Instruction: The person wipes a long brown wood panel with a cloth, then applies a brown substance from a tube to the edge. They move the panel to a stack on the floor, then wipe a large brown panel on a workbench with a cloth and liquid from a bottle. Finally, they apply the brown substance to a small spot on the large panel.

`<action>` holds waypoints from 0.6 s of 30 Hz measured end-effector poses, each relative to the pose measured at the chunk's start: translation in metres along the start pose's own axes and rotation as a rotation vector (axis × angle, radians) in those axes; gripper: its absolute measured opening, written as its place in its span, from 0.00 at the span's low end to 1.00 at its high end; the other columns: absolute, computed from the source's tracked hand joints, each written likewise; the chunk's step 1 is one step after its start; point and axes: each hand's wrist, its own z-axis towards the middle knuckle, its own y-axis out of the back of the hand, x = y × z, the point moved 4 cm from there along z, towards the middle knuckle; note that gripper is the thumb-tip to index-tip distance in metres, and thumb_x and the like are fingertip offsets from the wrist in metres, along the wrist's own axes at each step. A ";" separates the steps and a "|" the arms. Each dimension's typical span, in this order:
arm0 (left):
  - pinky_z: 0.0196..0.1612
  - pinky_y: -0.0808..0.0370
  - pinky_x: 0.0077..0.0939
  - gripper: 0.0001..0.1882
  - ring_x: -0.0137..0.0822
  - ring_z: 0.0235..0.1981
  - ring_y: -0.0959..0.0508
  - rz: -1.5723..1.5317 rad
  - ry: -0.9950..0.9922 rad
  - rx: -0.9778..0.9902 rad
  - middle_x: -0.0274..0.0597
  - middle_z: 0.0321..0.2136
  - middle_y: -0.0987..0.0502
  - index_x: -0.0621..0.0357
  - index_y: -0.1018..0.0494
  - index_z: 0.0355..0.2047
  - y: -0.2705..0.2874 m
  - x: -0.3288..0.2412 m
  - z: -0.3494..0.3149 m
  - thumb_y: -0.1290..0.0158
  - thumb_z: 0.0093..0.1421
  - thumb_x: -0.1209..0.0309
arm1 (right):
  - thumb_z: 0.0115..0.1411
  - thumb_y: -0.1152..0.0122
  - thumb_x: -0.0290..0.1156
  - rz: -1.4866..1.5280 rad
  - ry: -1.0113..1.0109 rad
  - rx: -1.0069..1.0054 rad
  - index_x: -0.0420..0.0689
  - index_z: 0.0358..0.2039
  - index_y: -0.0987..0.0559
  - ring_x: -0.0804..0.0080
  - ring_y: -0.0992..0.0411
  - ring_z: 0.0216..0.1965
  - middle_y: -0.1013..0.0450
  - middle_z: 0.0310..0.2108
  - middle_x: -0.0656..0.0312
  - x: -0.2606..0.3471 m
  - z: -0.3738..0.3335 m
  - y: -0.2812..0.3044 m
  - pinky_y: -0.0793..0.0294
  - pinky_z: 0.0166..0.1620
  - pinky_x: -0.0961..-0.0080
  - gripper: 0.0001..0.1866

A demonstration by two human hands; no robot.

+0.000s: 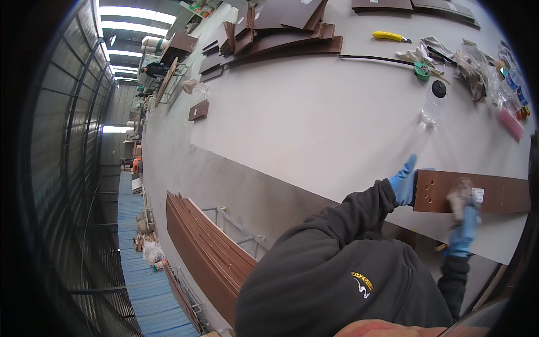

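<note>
A long brown panel [502, 192] with several holes near its left end and a white label lies across the near right part of the white table [314, 106]. My left hand [402, 184], in a blue glove, grips the panel's left end; the thumb sticks up and the other fingers are partly hidden behind the board. My right hand [465, 229], also blue-gloved and blurred by motion, presses a greyish rag [460, 197] onto the panel's face beside the label. Beyond the panel stands a clear bottle [433, 104] with a black cap.
Brown boards [281, 39] are piled at the far side. A yellow utility knife [391, 37], a green tape measure [421, 71], crumpled cloths [471, 70] and a pink block [511, 123] lie far right. One small brown piece [198, 110] rests leftward. Long panels [208, 241] are stacked left of me.
</note>
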 end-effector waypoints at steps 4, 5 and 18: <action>0.61 0.22 0.55 0.30 0.49 0.59 0.21 0.088 0.065 -0.229 0.52 0.59 0.22 0.61 0.32 0.66 0.011 0.023 0.009 0.43 0.72 0.56 | 0.66 0.53 0.18 -0.583 0.045 -0.369 0.36 0.70 0.32 0.55 0.34 0.70 0.33 0.70 0.47 -0.007 0.060 0.096 0.39 0.73 0.61 0.30; 0.59 0.20 0.53 0.27 0.48 0.56 0.19 0.119 0.028 -0.277 0.51 0.57 0.21 0.61 0.31 0.64 0.014 0.028 0.011 0.43 0.71 0.61 | 0.67 0.54 0.16 -0.506 0.104 -0.374 0.36 0.69 0.31 0.54 0.34 0.70 0.33 0.70 0.48 -0.002 0.062 0.094 0.39 0.73 0.60 0.29; 0.52 0.16 0.58 0.22 0.48 0.51 0.16 0.108 0.055 -0.535 0.49 0.53 0.20 0.63 0.28 0.60 0.041 0.063 -0.040 0.41 0.68 0.74 | 0.66 0.53 0.20 -0.769 0.130 -0.499 0.37 0.67 0.29 0.52 0.34 0.69 0.31 0.68 0.46 -0.119 0.131 0.254 0.38 0.72 0.63 0.28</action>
